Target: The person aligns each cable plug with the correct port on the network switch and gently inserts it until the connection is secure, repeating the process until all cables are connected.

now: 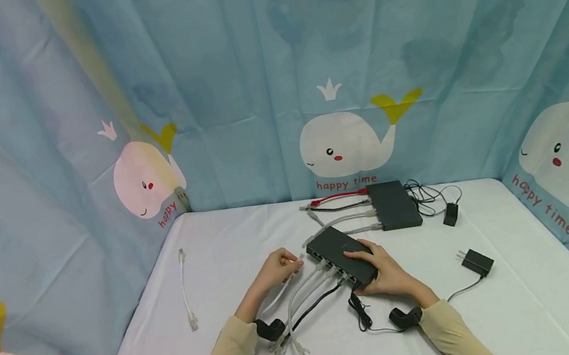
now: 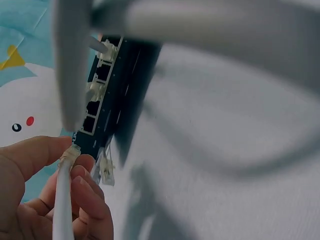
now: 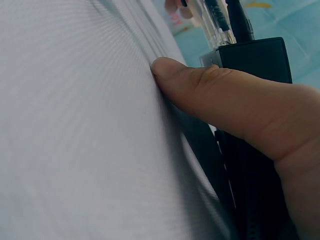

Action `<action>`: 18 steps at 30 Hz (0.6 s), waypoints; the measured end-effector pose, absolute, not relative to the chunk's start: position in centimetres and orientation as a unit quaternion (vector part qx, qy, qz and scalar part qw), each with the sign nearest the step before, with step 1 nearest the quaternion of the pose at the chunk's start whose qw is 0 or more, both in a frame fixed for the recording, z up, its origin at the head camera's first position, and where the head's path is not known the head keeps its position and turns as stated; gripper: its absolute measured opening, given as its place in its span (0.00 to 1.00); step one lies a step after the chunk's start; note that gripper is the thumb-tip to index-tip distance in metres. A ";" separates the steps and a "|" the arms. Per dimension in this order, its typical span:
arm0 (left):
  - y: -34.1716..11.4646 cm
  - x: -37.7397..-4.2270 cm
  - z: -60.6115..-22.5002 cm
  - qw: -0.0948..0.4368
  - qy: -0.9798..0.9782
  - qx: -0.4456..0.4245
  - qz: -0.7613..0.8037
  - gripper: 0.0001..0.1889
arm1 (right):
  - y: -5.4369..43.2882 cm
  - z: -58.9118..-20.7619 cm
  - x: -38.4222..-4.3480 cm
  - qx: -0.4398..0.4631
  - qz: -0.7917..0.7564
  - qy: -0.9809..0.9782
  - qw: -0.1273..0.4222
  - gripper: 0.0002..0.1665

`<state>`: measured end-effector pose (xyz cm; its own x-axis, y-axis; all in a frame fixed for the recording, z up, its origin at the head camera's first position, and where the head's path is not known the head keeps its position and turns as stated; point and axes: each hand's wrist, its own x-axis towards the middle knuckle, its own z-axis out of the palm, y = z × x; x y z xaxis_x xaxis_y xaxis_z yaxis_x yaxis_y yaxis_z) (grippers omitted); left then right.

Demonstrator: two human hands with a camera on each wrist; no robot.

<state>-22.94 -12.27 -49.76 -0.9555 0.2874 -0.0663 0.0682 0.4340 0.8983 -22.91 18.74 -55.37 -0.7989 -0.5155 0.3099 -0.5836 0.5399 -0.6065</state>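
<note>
A black network switch (image 1: 336,249) is tilted above the white table, gripped at its right end by my right hand (image 1: 389,272). In the right wrist view the thumb (image 3: 215,90) lies along the switch's casing (image 3: 257,60). Two light network cables (image 1: 302,286) and a black one (image 1: 315,303) are plugged into its ports. My left hand (image 1: 275,269) pinches the clear plug (image 2: 71,152) of another white network cable (image 2: 63,205) between thumb and fingers. That plug is just short of the port row's near end in the left wrist view, apart from the open ports (image 2: 91,116).
Behind stands a second black switch (image 1: 394,205) with red, black and grey cables. A black adapter (image 1: 450,214) lies beside it, another power adapter (image 1: 477,263) at right. A short white cable (image 1: 185,292) lies at left. A bundled black cord (image 1: 360,312) hangs near the held switch.
</note>
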 end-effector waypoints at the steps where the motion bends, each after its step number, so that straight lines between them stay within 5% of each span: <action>1: -12.1 -23.0 -49.8 0.111 0.837 0.107 0.526 0.13 | 18.8 -55.4 -22.9 0.314 0.364 -0.876 0.047 0.50; 18: -10.5 -24.0 -50.1 0.220 0.808 0.104 0.536 0.14 | 18.8 -55.4 -22.8 0.315 0.358 -0.877 0.049 0.51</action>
<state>-23.97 -10.53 -50.08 -0.8816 0.4039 -0.2440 -0.0679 0.4033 0.9126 -22.83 18.81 -55.38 -0.7961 -0.5182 0.3125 -0.5889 0.5447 -0.5970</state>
